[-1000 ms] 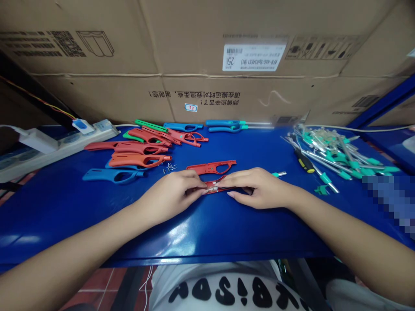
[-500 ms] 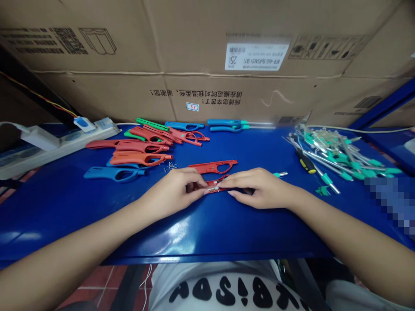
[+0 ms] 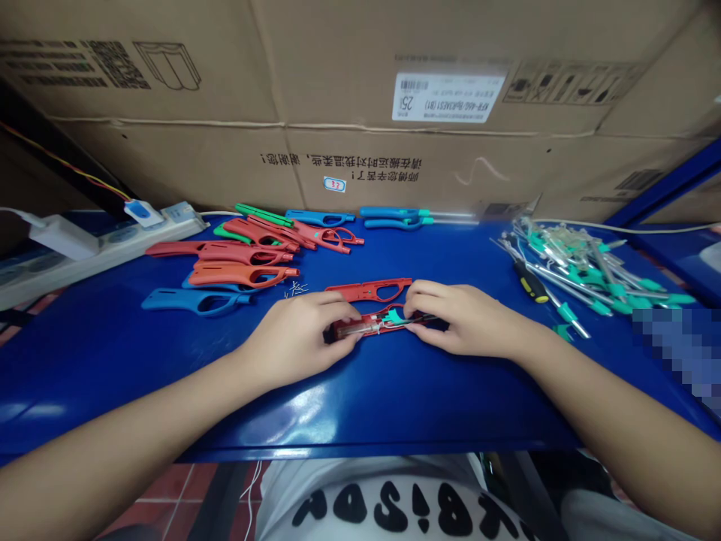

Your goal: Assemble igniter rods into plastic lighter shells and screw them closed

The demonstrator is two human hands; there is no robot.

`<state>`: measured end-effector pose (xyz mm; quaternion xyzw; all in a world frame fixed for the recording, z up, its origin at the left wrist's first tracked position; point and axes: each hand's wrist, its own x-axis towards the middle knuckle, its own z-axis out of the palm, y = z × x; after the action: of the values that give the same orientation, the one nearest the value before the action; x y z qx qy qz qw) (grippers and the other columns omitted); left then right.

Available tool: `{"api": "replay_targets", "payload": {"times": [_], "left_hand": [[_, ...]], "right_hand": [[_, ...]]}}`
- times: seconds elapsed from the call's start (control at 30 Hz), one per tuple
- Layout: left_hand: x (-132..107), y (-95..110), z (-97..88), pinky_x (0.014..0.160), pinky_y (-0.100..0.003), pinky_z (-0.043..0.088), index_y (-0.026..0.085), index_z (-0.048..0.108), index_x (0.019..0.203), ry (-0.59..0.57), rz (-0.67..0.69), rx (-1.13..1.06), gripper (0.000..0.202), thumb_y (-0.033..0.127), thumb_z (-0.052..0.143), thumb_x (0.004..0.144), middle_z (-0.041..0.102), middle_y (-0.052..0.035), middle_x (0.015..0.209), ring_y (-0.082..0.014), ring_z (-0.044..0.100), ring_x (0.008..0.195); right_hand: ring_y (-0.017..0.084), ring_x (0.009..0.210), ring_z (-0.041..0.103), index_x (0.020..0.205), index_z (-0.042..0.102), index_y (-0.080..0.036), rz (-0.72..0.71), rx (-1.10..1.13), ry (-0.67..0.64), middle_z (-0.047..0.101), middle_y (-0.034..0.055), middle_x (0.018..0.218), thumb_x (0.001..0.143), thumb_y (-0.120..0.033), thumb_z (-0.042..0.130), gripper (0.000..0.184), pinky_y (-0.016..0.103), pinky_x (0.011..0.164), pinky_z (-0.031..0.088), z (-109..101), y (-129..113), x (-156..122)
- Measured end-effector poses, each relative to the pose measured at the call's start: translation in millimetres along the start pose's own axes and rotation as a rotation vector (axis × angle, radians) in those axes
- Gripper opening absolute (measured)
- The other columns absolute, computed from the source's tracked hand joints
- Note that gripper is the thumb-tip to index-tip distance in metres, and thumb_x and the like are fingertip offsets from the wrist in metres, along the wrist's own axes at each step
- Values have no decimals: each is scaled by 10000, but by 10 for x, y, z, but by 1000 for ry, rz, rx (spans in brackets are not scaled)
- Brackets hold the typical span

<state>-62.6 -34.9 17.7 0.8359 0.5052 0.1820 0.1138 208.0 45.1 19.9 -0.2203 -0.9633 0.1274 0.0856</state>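
Note:
My left hand [image 3: 301, 334] lies curled over the left end of a red plastic handle shell [image 3: 363, 325] on the blue table [image 3: 394, 391]. My right hand [image 3: 459, 315] pinches its right end, where a teal trigger piece [image 3: 394, 318] and a thin metal rod show inside the shell. A second red shell half [image 3: 372, 288] rests just behind the two hands. Some tiny screws [image 3: 296, 289] are scattered near my left hand.
Red, blue and green handle shells [image 3: 236, 267] are heaped at the back left, beside a white power strip [image 3: 101, 244]. Several metal rods with teal parts [image 3: 586, 267] and a black-and-yellow screwdriver [image 3: 529, 282] lie at the right. Cardboard boxes [image 3: 360, 98] wall off the back.
My right hand has slid to the right along the shell, uncovering the teal trigger piece. My left hand has closed more over the shell's left end.

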Motion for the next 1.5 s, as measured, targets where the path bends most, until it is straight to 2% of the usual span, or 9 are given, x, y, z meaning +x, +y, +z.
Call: {"api": "replay_targets", "payload": {"times": [0.13,0.23,0.33,0.5,0.77,1.0,1.23,1.5], "left_hand": [[7,28,10,851,-364,509,207,689,1095,32,103,19,213,292,626,910,687,-59,1069,-233,609,975],[3,51,49,960,-415,484,220,657,1192,-20,200,-1,273,253,588,929,640,-82,1210,-257,574,1116],[-2,52,115,1012,-454,473,236,599,1304,-63,234,-12,362,216,549,945,590,-96,1312,-270,548,1217],[3,8,180,1031,-446,497,235,592,1315,-73,240,-61,368,147,460,983,576,-107,1343,-255,558,1237],[-8,-16,180,1037,-443,508,267,568,1367,-78,257,-41,406,142,438,1003,563,-103,1368,-253,560,1246],[7,-14,176,1042,-446,495,271,547,1401,-90,282,-59,456,113,443,986,549,-107,1383,-256,538,1253],[17,-3,185,1036,-437,492,288,525,1427,-82,283,-99,492,92,436,985,556,-107,1378,-248,542,1244],[16,-9,189,1044,-447,483,266,523,1439,-91,284,-93,491,95,434,988,552,-115,1381,-257,533,1247]], "right_hand": [[158,769,599,1038,596,-215,13,-26,-16,623,59,1134,960,-307,565,124,272,628,387,-6,-30,6],[160,775,603,1031,579,-211,32,-27,-28,625,61,1128,963,-288,559,105,267,620,379,5,-37,15],[151,763,592,1013,558,-210,36,8,-38,631,43,1071,967,-265,554,72,261,617,378,23,-34,25],[157,765,585,999,552,-208,34,30,-37,628,45,1023,985,-266,530,63,267,635,391,40,-32,24],[162,816,603,977,590,-209,-22,71,-14,642,52,1029,991,-264,520,90,272,672,413,19,-32,14],[159,792,603,1000,619,-207,80,173,35,681,30,941,962,-247,576,70,264,668,405,72,-10,35],[156,772,610,1015,665,-199,59,300,46,706,38,927,943,-205,586,106,267,677,422,55,17,47],[165,800,608,976,651,-200,70,251,43,700,41,934,941,-198,581,78,271,686,417,69,10,52]]}}
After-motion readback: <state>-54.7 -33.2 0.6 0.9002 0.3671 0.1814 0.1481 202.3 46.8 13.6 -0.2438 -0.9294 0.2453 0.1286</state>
